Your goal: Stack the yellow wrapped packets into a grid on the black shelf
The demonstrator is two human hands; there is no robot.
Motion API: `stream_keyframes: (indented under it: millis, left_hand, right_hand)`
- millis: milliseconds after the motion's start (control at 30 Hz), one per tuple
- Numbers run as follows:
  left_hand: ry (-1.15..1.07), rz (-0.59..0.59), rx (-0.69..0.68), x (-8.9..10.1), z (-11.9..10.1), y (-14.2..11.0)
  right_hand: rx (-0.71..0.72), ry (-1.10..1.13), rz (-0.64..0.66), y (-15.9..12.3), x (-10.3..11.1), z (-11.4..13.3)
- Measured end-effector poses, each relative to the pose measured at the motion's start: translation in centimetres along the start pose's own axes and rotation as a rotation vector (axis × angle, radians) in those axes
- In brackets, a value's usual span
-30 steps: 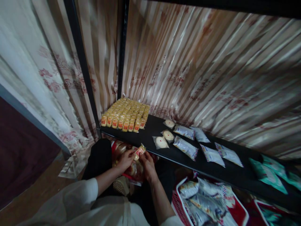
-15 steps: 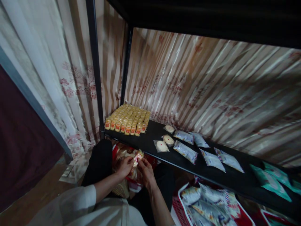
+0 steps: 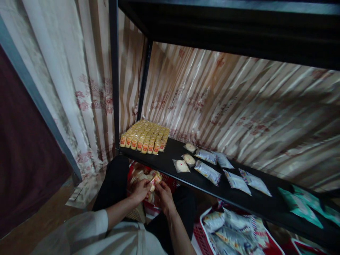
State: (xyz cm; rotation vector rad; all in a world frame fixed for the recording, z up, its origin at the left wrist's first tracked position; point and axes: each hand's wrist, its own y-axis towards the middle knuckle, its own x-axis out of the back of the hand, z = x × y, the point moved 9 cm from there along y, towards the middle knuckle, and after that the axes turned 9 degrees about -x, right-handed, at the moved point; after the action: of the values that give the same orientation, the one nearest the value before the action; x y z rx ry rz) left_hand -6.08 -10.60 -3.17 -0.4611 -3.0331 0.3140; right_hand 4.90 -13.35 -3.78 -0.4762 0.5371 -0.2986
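My left hand (image 3: 142, 191) and right hand (image 3: 164, 195) both pinch a small, yellow, plastic-wrapped packet with red print (image 3: 156, 177): it's right between them, neither clearly nearer, long axis seemingly slanting up rightward, above the red plastic basket (image 3: 170, 179).

Pleated curtain (image 3: 225, 95), red-printed, hung beyond the left hand (image 3: 141, 191). Black shelf (image 3: 164, 159) set just past the hand; upper shelf (image 3: 225, 30) carried higher on dark posts (image 3: 114, 88). Brown floor (image 3: 47, 214) exposed left of the hand. Dimly lit.
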Motion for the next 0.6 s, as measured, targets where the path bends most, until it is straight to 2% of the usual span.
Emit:
stream_keyframes:
  millis: [367,600]
  left_hand:
    - [0.013,0.004,-0.003,-0.1,0.2,-0.2]
    - [0.058,-0.005,-0.131,-0.2,-1.2,0.7]
  right_hand:
    - [0.0,0.026,-0.009,-0.8,-0.2,0.1]
    - [0.015,0.032,-0.003,-1.6,-1.1,1.7]
